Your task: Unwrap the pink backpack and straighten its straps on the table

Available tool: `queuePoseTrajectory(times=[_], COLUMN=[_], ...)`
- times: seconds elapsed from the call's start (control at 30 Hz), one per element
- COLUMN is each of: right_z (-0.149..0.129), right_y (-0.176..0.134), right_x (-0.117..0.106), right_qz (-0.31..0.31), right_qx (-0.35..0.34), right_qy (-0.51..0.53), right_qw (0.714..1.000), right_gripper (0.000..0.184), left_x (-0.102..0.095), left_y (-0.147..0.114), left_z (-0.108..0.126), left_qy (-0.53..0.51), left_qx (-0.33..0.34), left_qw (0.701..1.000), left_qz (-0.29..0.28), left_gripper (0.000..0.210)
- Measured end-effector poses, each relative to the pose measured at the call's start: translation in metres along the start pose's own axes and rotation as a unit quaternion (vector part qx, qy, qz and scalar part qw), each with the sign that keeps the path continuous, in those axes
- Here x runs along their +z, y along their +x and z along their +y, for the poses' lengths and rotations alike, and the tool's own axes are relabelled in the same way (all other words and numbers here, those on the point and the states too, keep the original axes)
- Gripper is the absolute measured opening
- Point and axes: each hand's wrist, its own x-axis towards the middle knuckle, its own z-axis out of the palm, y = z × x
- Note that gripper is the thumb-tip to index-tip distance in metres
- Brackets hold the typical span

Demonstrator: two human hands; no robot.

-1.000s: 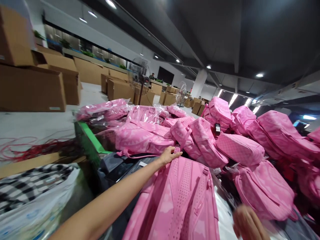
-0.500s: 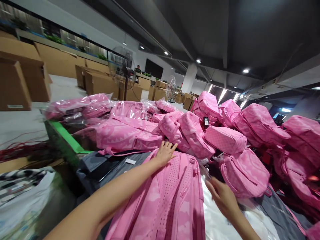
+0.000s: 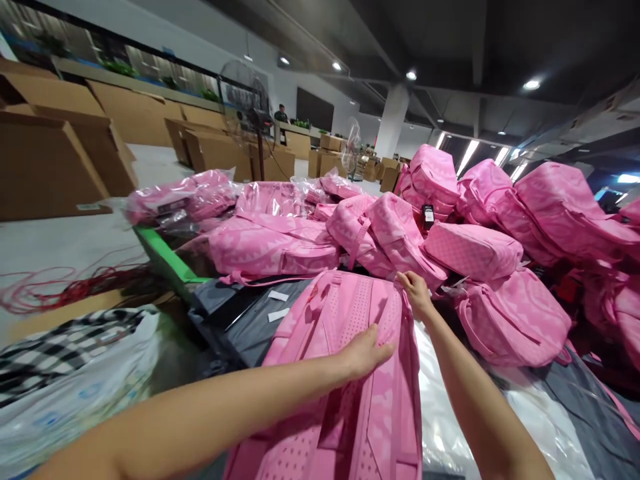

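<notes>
A pink backpack (image 3: 345, 313) lies back-side up in front of me, its perforated padding and straps showing. My left hand (image 3: 365, 352) rests flat on the middle of its back panel, fingers together and extended. My right hand (image 3: 414, 288) grips the bag's top right corner, near the strap. The backpack lies on grey cloth (image 3: 240, 320) and clear plastic film (image 3: 450, 427).
A heap of pink backpacks (image 3: 475, 253) rises behind and to the right, some in clear bags (image 3: 180, 197). A green bin edge (image 3: 160, 257) and red cords (image 3: 55, 293) lie left. Cardboard boxes (image 3: 50, 160) and standing fans (image 3: 247, 107) fill the far floor.
My left hand slid from the backpack's top edge down to the middle of its back. My right hand came up from the lower right and took hold of the top right corner.
</notes>
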Motion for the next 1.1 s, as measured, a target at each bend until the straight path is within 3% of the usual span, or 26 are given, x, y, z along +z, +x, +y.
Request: queuePoseTrajectory(times=[0.07, 0.13, 0.23, 0.33, 0.43, 0.57, 0.7, 0.87, 1.0, 1.1], right_z=[0.006, 0.007, 0.008, 0.013, 0.019, 0.021, 0.018, 0.013, 0.027, 0.041], right_y=[0.008, 0.014, 0.017, 0.012, 0.000, -0.017, -0.037, -0.095, -0.128, -0.110], right_x=[0.010, 0.022, 0.039, 0.053, 0.060, 0.062, 0.063, 0.061, 0.064, 0.069], right_qz=[-0.012, -0.021, -0.021, -0.018, -0.020, 0.000, 0.034, 0.063, 0.001, -0.078], right_qx=[-0.019, -0.030, -0.030, -0.037, -0.072, -0.104, -0.134, -0.160, -0.154, -0.114], right_qy=[-0.002, -0.021, -0.051, -0.066, -0.065, -0.046, -0.031, -0.025, -0.029, -0.057], right_qw=[1.000, 0.999, 0.998, 0.997, 0.995, 0.993, 0.990, 0.985, 0.988, 0.989], right_gripper=[0.051, 0.041, 0.029, 0.033, 0.037, 0.037, 0.030, 0.030, 0.033, 0.029], left_x=[-0.019, -0.050, -0.100, -0.128, -0.127, -0.115, -0.114, -0.102, -0.090, -0.083], left_y=[-0.011, -0.004, 0.032, 0.078, 0.108, 0.111, 0.089, 0.042, 0.028, 0.044], left_z=[0.000, -0.002, -0.015, -0.037, -0.057, -0.067, -0.067, -0.074, -0.097, -0.115], left_qy=[0.129, 0.258, 0.367, 0.379, 0.364, 0.333, 0.307, 0.309, 0.328, 0.335], left_qx=[0.063, 0.114, 0.060, -0.014, 0.015, 0.077, 0.126, 0.152, 0.143, 0.114], left_qw=[0.990, 0.959, 0.916, 0.909, 0.919, 0.929, 0.933, 0.923, 0.925, 0.932], left_qz=[-0.007, 0.037, 0.153, 0.175, 0.154, 0.142, 0.143, 0.170, 0.126, 0.081], left_gripper=[0.062, 0.061, 0.076, 0.081, 0.059, 0.043, 0.027, 0.012, 0.009, 0.012])
